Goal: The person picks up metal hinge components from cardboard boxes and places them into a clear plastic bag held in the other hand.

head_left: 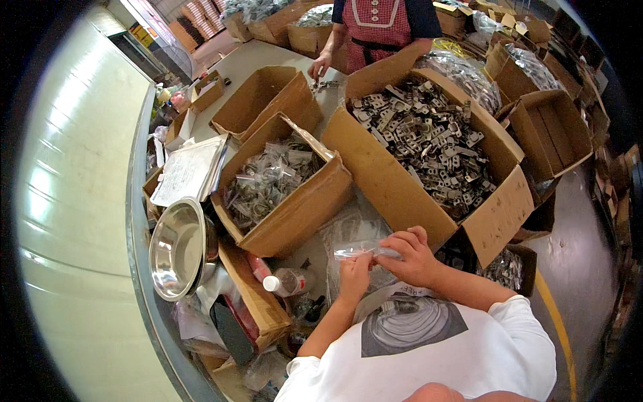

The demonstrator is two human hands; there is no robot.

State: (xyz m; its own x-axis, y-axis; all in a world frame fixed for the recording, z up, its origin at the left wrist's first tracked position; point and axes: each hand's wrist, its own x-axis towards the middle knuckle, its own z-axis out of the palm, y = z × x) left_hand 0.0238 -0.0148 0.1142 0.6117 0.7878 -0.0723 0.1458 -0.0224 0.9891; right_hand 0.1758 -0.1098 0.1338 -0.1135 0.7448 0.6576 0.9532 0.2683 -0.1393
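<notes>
Both my hands meet in front of my chest at a small clear plastic bag (358,249). My left hand (355,276) pinches the bag's lower edge, while my right hand (412,258) grips its right end. What lies inside the bag is too blurred to make out. Beneath it, a stack of clear plastic bags (348,228) rests on the table. Just beyond my right hand stands a large cardboard box (382,181) heaped with metal brackets (435,141). To the left, a smaller cardboard box (295,221) holds many filled clear bags (271,175).
At left are a steel bowl (177,248), papers (187,171) and a plastic bottle (289,282). Another cardboard box (268,100) stands farther back. Across the table, a person in a checked apron (378,33) has a hand (320,67) near small metal parts. More boxes (552,130) crowd the right.
</notes>
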